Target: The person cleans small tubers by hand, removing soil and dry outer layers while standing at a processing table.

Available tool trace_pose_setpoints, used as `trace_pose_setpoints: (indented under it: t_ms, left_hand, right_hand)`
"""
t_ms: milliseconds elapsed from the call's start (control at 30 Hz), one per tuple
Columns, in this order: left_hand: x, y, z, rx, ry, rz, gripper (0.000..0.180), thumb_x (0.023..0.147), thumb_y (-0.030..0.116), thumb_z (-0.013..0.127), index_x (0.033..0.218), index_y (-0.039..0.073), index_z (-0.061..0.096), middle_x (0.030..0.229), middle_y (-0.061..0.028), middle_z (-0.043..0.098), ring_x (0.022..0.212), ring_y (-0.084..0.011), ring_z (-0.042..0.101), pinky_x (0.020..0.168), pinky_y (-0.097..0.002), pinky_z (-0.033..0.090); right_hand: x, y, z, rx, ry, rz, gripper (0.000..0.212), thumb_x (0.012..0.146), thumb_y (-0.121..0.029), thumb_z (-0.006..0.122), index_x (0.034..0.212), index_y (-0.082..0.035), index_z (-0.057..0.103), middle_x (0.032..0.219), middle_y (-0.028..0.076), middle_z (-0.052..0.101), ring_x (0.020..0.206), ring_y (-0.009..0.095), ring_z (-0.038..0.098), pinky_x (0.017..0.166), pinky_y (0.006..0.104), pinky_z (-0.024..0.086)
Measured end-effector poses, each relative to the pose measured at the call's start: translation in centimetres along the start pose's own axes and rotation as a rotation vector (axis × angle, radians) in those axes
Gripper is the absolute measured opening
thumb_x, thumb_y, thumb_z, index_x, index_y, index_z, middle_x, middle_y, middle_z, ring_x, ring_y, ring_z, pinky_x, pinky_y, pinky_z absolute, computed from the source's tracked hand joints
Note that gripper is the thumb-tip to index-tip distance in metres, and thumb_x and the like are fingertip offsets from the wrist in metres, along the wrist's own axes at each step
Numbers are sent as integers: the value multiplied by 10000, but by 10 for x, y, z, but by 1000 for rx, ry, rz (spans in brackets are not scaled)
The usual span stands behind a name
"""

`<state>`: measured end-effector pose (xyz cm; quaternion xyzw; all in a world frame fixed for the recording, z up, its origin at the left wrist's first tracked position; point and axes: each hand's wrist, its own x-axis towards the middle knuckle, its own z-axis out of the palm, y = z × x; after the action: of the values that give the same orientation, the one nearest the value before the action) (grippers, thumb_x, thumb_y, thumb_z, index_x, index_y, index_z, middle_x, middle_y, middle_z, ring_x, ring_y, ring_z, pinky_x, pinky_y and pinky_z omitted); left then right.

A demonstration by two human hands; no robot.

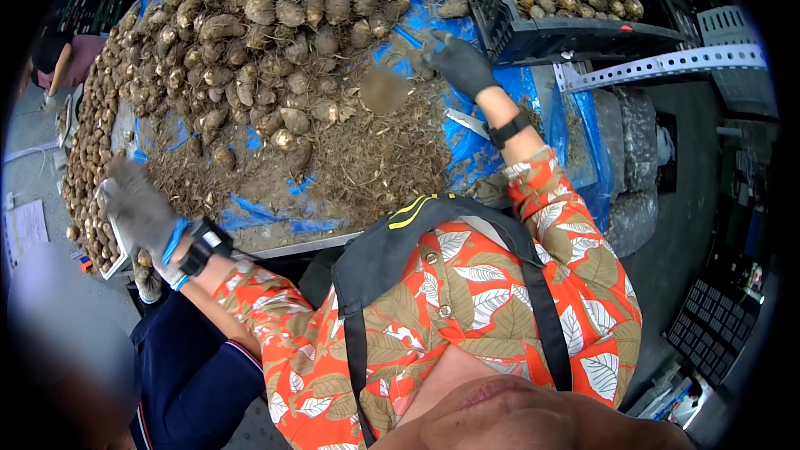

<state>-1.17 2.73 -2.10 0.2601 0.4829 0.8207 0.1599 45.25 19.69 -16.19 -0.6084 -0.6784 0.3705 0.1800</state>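
Note:
My right hand, in a dark glove, reaches over the soiled blue sheet beside the black crate. Its fingers are stretched forward and slightly bent, with nothing visible in them. A pale, narrow, blade-like strip lies beside that wrist. To the left of the hand is a round brownish blur that I cannot make out. My left hand, in a dirty grey glove, is by the table's left edge, near the heaped taro corms. Motion smears its fingers, so I cannot see whether they hold anything. Hairy brown taro corms cover the far table.
A black crate full of corms stands at the far right, next to a perforated white metal bar. Loose root fibres litter the near table. At my left sits a person in a navy sleeve, with a gloved hand below mine.

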Motion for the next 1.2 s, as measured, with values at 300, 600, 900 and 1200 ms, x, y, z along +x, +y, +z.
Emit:
trace_pose_setpoints:
  t_ms: [300, 600, 900, 1200]
  left_hand:
    - [-160, -121, 56, 255, -861, -879, 675, 895, 261, 608, 1423, -49, 324, 1291, -212, 544, 1088, -245, 609, 900, -342, 515]
    - [-240, -77, 12, -71, -868, -848, 564, 935, 115, 533, 1445, -9, 326, 1261, -91, 549, 1047, -148, 574, 869, -309, 525]
    - [-227, -8, -17, 230, -693, -583, 496, 875, 24, 577, 1357, -25, 469, 1190, -80, 609, 1001, -90, 585, 814, -226, 491]
    - [-226, -13, -28, 777, -711, 222, 574, 715, -64, 669, 1273, 38, 578, 1205, -96, 616, 1057, -189, 598, 896, -297, 480]
  right_hand:
    - [-32, -35, 69, 325, -127, -287, 485, 813, -237, 625, 1278, -99, 598, 939, 91, 668, 772, 184, 616, 714, 349, 484]
    - [-168, -73, 119, 672, -41, -308, 343, 781, -158, 660, 1117, -87, 672, 1103, 82, 640, 1019, 227, 605, 874, 315, 476]
    - [-213, -116, 107, 543, -22, -449, 271, 768, -139, 695, 1033, -81, 697, 1038, 115, 666, 965, 213, 644, 827, 317, 502]
    - [-222, -135, 141, 356, 59, -444, 152, 762, -171, 668, 900, -116, 696, 948, 118, 677, 833, 255, 646, 787, 347, 494]
